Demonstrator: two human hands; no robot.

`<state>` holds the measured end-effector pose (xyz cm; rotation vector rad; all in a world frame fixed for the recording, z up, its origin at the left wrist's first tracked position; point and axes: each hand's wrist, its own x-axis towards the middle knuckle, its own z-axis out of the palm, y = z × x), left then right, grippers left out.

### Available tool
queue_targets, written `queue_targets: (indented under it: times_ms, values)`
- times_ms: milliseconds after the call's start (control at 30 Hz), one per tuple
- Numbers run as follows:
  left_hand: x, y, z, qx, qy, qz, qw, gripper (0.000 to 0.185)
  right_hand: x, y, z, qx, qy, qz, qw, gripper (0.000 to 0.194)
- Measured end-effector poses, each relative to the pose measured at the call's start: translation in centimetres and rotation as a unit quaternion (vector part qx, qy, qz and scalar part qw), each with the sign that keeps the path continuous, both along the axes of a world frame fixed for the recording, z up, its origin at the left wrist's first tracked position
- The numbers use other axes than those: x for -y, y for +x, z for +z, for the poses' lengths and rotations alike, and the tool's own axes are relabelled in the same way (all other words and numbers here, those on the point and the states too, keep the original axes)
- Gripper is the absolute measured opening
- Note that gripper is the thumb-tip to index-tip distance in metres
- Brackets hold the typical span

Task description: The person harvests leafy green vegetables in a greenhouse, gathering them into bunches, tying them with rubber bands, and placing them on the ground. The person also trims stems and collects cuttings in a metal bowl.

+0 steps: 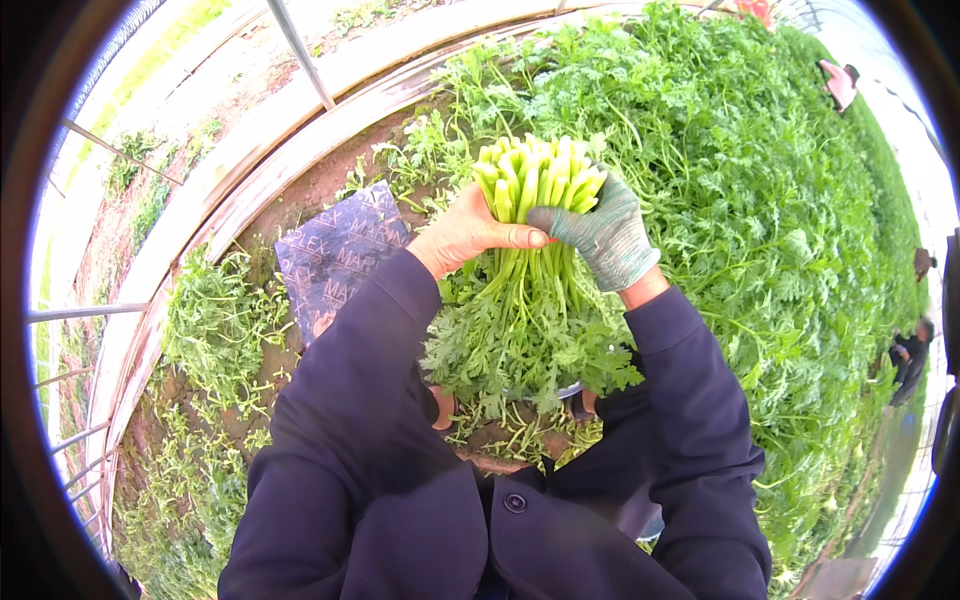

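A thick bunch of leafy greens (536,277) is held between my two hands, its pale cut stems pointing away from me and its lobed leaves hanging toward my body. My bare left hand (476,229) wraps the stems from the left, thumb lying across the front. From the right, my right hand (604,229), in a grey-green knit glove, grips the same stems, its thumb pressed over them close to the left thumb. The fingers behind the bunch are hidden. Beneath the leaves, the rim of a container (568,390) shows a little.
A printed dark sheet (337,247) lies on the soil to the left, beside a heap of greens (217,322). Dense growing plants (720,202) fill the right side. Metal poles (300,56) and a pale plastic-covered edge (247,165) curve along the left. Several people are far off at right.
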<state>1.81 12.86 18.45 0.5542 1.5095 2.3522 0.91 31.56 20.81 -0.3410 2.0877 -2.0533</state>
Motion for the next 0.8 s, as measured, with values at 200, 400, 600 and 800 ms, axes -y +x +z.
queue_targets:
  times_ms: [200,400,600,800]
  values:
    - [-1.1,0.5,-0.4,-0.020,-0.017,0.053,0.998,0.094,0.6,0.6,-1.9,-0.033,-0.058,0.004,0.998,0.087]
    - [-1.3,0.7,-0.7,-0.056,-0.062,0.084,0.993,0.095,0.2,-0.6,-4.0,-0.049,-0.141,0.094,0.984,0.097]
    - [0.7,0.7,0.1,0.017,-0.048,0.127,0.991,0.075,0.6,-0.1,-2.4,-0.113,0.108,-0.075,0.985,0.078]
    - [1.5,0.1,0.6,0.022,-0.004,0.203,0.979,0.067,1.9,4.4,1.1,-0.117,0.418,-0.036,0.900,0.036]
